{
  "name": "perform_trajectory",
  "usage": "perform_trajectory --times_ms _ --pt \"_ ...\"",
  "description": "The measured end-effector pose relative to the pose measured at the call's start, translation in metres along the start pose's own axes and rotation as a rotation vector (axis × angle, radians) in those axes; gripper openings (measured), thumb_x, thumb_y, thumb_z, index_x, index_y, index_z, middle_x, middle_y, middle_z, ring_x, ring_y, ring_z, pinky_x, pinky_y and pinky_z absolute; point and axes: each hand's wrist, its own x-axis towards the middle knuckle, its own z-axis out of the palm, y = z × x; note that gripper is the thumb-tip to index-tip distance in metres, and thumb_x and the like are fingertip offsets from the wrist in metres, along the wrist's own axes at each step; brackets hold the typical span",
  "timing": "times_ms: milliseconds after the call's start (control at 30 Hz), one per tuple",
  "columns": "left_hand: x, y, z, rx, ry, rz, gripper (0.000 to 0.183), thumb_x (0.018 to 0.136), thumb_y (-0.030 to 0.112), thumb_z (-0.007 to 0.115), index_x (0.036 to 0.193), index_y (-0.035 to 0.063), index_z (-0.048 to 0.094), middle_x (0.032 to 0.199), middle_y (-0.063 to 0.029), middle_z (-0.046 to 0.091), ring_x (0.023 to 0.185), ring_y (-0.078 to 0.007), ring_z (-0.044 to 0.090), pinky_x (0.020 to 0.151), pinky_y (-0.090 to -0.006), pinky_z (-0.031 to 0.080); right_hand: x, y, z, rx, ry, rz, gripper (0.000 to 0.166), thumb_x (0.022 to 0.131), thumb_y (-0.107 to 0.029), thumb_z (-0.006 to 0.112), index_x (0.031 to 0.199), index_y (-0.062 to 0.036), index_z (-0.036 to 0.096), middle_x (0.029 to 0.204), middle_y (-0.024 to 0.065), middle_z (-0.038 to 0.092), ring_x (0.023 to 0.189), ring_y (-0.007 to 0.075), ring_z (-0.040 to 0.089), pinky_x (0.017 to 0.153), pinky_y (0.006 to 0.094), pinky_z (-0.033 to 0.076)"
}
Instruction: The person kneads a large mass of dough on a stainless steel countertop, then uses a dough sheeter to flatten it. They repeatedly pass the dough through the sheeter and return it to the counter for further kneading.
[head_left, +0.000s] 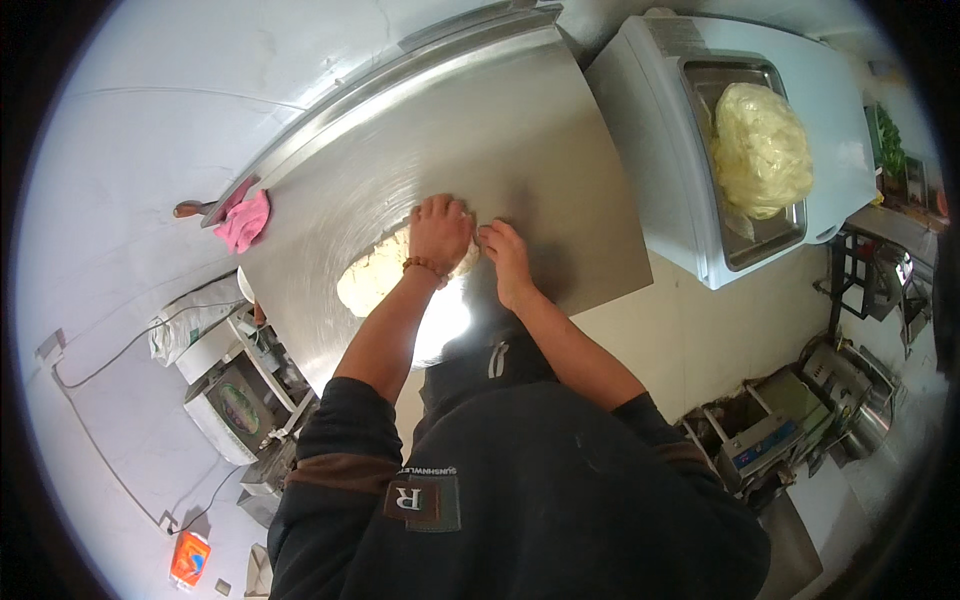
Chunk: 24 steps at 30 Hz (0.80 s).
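A long piece of pale dough (375, 274) lies on the stainless steel worktable (540, 135) in front of me. My left hand (441, 234) is laid across its right part, with the fingers curled over the far side; a beaded bracelet circles the wrist. The dough beneath that palm is hidden. Just beyond the dough's right end, my right hand (508, 255) rests low by the steel, fingers slightly bent and nothing seen in it. Whether its fingertips touch the dough, I cannot tell.
A white chest-like appliance (645, 150) stands right of the table, bearing a metal tray (739, 259) with a plastic-wrapped yellowish mass (765, 150). A pink cloth (244, 223) hangs at the table's left corner near a wooden handle (193, 208). Kitchen equipment (765, 442) stands at lower right.
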Motion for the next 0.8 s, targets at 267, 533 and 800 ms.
perform_trajectory --times_ms 267,533,800 --pt "0.007 0.038 0.009 -0.104 -0.07 0.06 0.022 0.095 0.03 0.061 0.099 0.0111 0.07 0.109 -0.0104 0.066 0.108 -0.0322 0.06 0.093 -0.047 0.045 -0.009 0.008 0.012 -0.024 0.281 -0.272 0.041 0.113 -0.028 0.046 0.142 -0.0008 0.056 0.134 0.0105 0.064 0.124 0.0226 0.058 0.112 0.0353 0.042" --pt "0.012 0.032 0.017 -0.067 -0.064 0.061 0.021 0.087 0.031 0.064 0.096 0.0122 0.066 0.098 -0.0086 0.064 0.099 -0.0303 0.061 0.089 -0.0459 0.045 0.076 -0.018 0.011 -0.271 -0.051 -0.443 0.044 0.115 -0.03 0.041 0.133 0.003 0.065 0.131 0.0132 0.068 0.122 0.0221 0.061 0.11 0.0358 0.044" --pt "0.029 -0.008 0.001 -0.628 -0.042 -0.185 0.027 0.092 0.028 0.066 0.105 0.0049 0.071 0.115 -0.018 0.068 0.117 -0.0367 0.06 0.1 -0.0495 0.048 0.11 -0.038 0.013 -0.445 -0.109 -0.365 0.031 0.111 -0.02 0.052 0.125 0.0027 0.069 0.121 0.0117 0.071 0.111 0.0196 0.066 0.099 0.0348 0.052"
